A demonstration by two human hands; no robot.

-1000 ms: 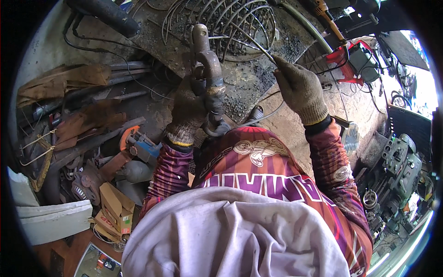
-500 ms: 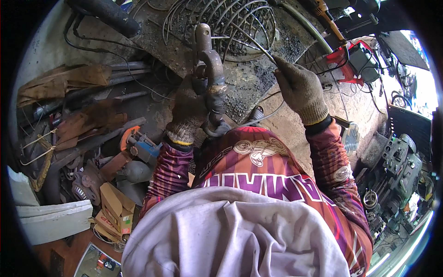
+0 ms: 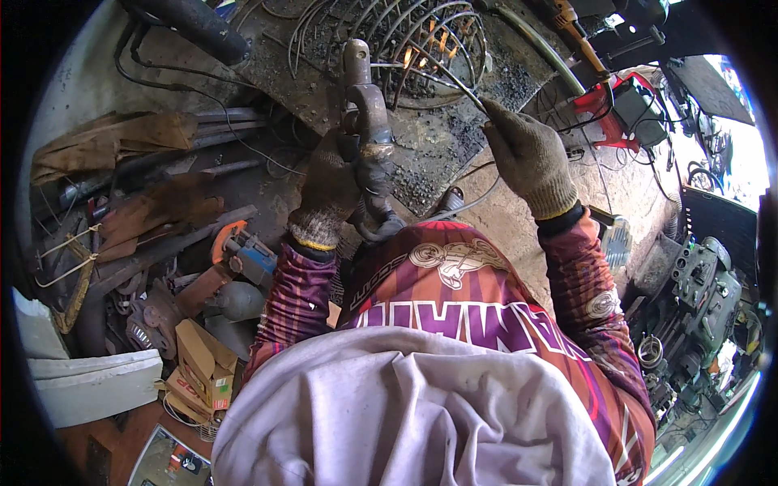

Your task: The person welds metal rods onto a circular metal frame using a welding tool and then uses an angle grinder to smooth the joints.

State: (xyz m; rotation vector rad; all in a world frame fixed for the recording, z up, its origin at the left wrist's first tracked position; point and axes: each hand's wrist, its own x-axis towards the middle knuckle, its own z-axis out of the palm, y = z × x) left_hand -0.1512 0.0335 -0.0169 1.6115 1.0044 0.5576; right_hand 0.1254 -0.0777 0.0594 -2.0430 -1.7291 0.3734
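My gloved left hand [image 3: 327, 186] is closed around a thick, bent metal piece [image 3: 373, 121]. This brownish piece has a rounded upper end with a hole, and its lower part looks dark and wrapped. My gloved right hand [image 3: 528, 158] pinches a thin metal rod [image 3: 463, 87] that slants up and left toward a cage of curved metal bars [image 3: 478, 40]. Small orange flames or glowing spots [image 3: 442, 42] show among the bars. The fingers of my left hand are partly hidden behind the bent piece.
Dark grit covers the worn plate [image 3: 425, 138] under the cage. An orange power tool [image 3: 577, 32] and a red-and-grey machine [image 3: 628, 109] stand at the upper right. Metal scraps, brown cloth [image 3: 113, 146] and an open cardboard box [image 3: 198, 364] crowd the left. Machinery [image 3: 697, 292] occupies the right.
Orange flames or sparks have appeared inside the cage of bars. The bent piece and my left hand have shifted slightly, while my right hand keeps nearly the same place with the rod.
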